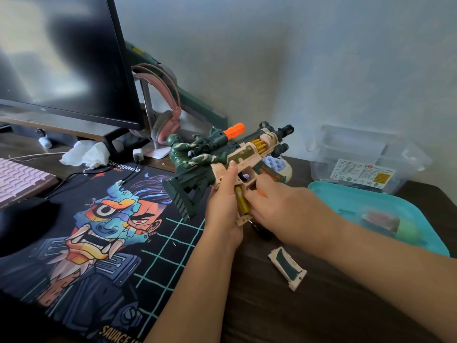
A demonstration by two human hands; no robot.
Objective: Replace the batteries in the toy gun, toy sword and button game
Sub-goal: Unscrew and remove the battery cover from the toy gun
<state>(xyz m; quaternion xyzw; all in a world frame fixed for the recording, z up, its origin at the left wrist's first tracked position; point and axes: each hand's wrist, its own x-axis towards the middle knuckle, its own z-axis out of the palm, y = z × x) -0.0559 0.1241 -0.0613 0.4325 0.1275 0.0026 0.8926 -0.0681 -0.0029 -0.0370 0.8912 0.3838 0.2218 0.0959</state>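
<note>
I hold a green and beige toy gun [237, 152] with an orange tip above the desk. My left hand [226, 204] grips its handle from the left. The handle's battery compartment is uncovered and a gold battery [241, 201] sits in it. My right hand [284, 206] rests against the handle's right side, fingers at the battery. The beige and green battery cover [288, 268] lies loose on the desk below. The button game [277, 167], pale with blue round buttons, lies behind the gun. A dark green toy sword [188, 95] leans against the wall behind the monitor.
A teal lid or tray [371, 209] lies at the right, a clear plastic box [366, 157] behind it. A printed desk mat [99, 231] covers the left. A monitor [64, 60], pink headphones [163, 107], crumpled tissue [85, 153], pink keyboard [17, 179] and black mouse [22, 221] stand left.
</note>
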